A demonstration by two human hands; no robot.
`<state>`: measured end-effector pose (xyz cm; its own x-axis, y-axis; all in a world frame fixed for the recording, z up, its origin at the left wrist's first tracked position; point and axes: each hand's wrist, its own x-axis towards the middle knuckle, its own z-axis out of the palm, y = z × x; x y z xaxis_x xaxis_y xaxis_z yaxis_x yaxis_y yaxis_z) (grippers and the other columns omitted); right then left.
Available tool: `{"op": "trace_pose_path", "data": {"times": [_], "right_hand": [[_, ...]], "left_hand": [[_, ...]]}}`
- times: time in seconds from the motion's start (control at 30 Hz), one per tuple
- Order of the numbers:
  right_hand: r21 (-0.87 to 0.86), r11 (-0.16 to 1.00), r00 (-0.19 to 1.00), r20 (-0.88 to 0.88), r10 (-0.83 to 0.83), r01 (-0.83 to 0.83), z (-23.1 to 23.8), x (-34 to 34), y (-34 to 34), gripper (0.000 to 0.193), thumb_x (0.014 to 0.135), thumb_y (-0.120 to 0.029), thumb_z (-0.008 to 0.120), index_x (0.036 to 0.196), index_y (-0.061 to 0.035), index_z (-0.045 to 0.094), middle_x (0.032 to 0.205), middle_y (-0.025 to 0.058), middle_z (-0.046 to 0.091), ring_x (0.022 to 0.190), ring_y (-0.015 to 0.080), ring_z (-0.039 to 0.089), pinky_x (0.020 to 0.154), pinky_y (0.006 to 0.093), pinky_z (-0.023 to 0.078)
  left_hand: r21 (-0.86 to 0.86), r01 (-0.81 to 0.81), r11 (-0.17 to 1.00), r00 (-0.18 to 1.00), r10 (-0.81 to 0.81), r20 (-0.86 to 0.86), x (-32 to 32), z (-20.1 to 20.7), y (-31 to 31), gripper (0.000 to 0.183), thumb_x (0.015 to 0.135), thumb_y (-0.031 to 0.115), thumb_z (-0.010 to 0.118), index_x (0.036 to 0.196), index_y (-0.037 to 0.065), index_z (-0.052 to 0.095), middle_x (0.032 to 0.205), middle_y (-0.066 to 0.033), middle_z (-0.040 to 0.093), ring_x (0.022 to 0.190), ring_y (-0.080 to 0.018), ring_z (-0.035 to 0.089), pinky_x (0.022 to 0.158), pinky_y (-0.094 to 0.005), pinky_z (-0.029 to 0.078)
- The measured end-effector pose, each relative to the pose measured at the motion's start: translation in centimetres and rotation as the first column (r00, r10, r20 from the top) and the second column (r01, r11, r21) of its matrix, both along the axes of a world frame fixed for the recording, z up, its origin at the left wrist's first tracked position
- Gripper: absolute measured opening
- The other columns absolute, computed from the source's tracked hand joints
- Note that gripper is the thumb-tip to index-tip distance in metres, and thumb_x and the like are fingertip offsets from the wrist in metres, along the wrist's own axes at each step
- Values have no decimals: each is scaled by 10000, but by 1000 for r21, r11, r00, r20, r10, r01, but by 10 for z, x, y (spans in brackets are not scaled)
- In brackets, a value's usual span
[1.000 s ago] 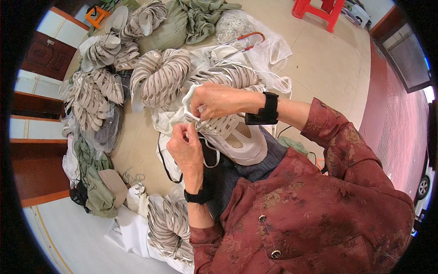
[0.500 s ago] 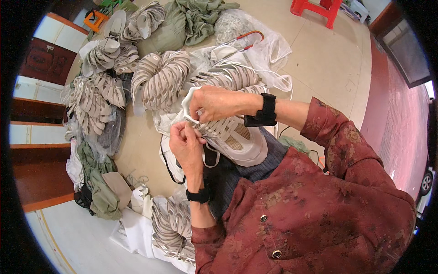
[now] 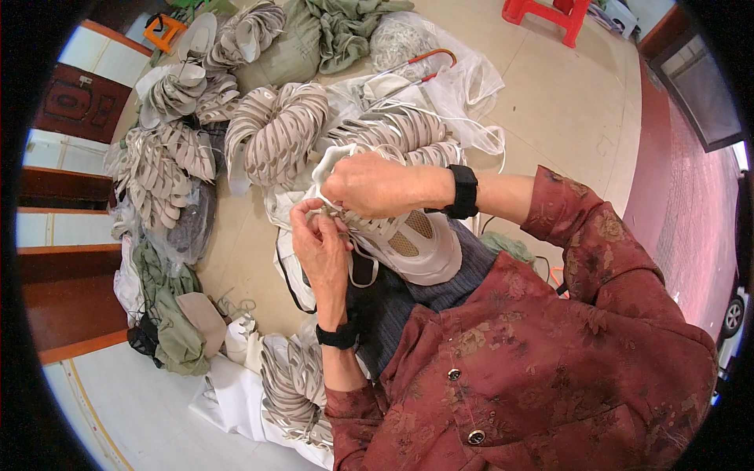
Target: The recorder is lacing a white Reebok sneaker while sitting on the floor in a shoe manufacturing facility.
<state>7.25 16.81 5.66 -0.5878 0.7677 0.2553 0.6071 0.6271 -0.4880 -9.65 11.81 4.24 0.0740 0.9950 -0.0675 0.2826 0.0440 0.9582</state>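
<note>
Shoe [image 3: 430, 265]: light-coloured, lies on the dark trousers [image 3: 473, 263], its toe toward 4 o'clock.
Right hand [image 3: 377, 185]: over the laced part, the fingers curled; what is under them is hidden.
Left hand [image 3: 318, 239]: near 8 o'clock from the right hand, the fingers bent.
Lace [image 3: 364, 284]: makes a loop at 4 o'clock from the left hand.
Ring of shoe parts [image 3: 302, 118]: toward 11 o'clock.
Red stool [image 3: 550, 14]: at 1 o'clock.

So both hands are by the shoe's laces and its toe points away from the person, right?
No: in the head view, the toe of the shoe points toward the person. The left hand and right hand are by the laces.
</note>
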Motion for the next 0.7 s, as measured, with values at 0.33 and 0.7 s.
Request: {"op": "trace_pose_path", "data": {"times": [0.33, 0.7], "right_hand": [[251, 966, 995, 89, 44, -66, 6, -2, -13, 132, 687, -50, 662, 742, 58, 611, 654, 218, 623, 650, 377, 674, 560, 454, 514], [382, 923, 981, 190, -38, -38, 16, 13, -9, 86, 723, -69, 640, 764, -7, 598, 630, 122, 600, 653, 332, 649, 580, 434, 449]], "left_hand": [[334, 76, 940, 954, 28, -297, -8, -4, 13, 398, 856, -114, 427, 1165, 28, 634, 938, -117, 603, 737, -201, 609, 647, -325, 498], [383, 118, 916, 937, 24, -347, -10, 0, 17, 395, 757, -149, 424, 1028, 18, 659, 901, -149, 594, 827, -287, 611, 752, -370, 478]]}}
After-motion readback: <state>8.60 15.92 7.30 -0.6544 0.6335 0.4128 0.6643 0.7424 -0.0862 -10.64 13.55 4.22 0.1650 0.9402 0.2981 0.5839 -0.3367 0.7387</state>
